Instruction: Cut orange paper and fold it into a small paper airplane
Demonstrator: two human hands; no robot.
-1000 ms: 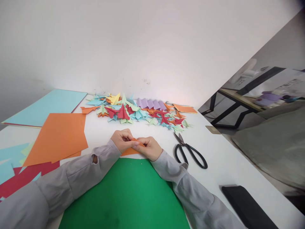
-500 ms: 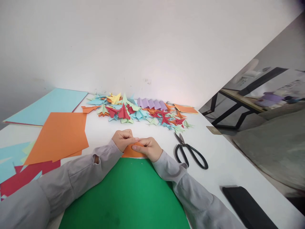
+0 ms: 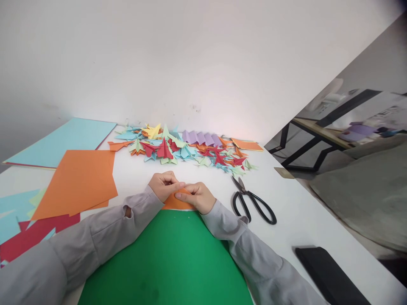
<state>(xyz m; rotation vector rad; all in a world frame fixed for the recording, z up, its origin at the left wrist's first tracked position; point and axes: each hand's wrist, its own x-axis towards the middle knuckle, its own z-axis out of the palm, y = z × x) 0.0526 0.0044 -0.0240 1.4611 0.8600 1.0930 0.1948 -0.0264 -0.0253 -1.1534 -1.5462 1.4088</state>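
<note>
My left hand [image 3: 163,185] and my right hand [image 3: 196,196] meet at the middle of the white table [image 3: 295,212], just beyond a large green sheet [image 3: 165,258]. Both are closed in a pinch on a small folded orange paper [image 3: 176,203], which lies mostly under my fingers. Grey sleeves cover both forearms. Black scissors [image 3: 252,205] lie closed on the table a short way right of my right hand.
A heap of folded paper figures [image 3: 187,149] in several colours lies along the wall. Large orange sheets [image 3: 78,182], a light blue sheet [image 3: 63,142] and red paper [image 3: 32,237] lie to the left. A black flat object [image 3: 327,275] sits at the near right edge.
The orange paper stood up between my fingers a second ago; it now lies flatter under both hands. My hands have barely shifted.
</note>
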